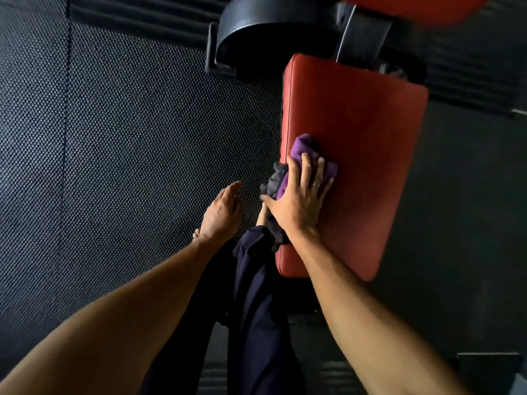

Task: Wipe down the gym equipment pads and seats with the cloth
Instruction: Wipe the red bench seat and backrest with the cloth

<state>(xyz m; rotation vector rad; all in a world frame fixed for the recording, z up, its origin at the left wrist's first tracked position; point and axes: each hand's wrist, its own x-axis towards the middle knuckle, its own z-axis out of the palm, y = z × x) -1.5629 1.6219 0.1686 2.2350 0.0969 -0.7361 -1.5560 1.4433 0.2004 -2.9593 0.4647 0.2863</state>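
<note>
Upper red pad [413, 5] (blurred) runs off the top edge

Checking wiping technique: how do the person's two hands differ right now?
The right hand presses the purple cloth flat on the red padded seat; the left hand holds nothing. The right hand lies over the seat; the left hand hangs beside it, over the black dimpled floor. Both are bare, fingers uncurled.

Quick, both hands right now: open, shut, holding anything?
Left hand: open, relaxed, holding nothing.
Right hand: open, pressing the cloth flat onto the red pad.
</note>
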